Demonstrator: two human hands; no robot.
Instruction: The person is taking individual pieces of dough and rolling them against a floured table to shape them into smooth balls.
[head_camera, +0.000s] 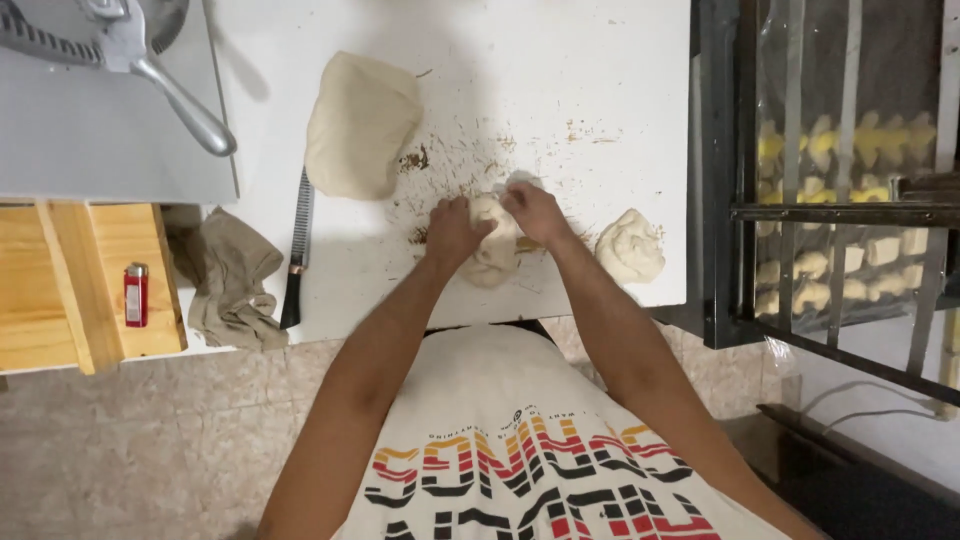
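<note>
The white tabletop (600, 80) is smeared with brown crumbs; at its near edge my left hand (455, 232) and right hand (535, 212) both press a grip closed around a small dough piece (495, 245). A big dough mass (360, 125) lies beyond, a shaped lump (630, 247) just right, a serrated knife (297, 250) left

Single view only, from a camera worn on the person's head. It faces steeply down along the chest and both forearms onto the white desk (560, 60), whose far edge runs out of the top of the frame. Range is close, about arm's length. Tiled floor (150, 450) fills the lower left; a dark rack (720, 200) bounds the right.
</note>
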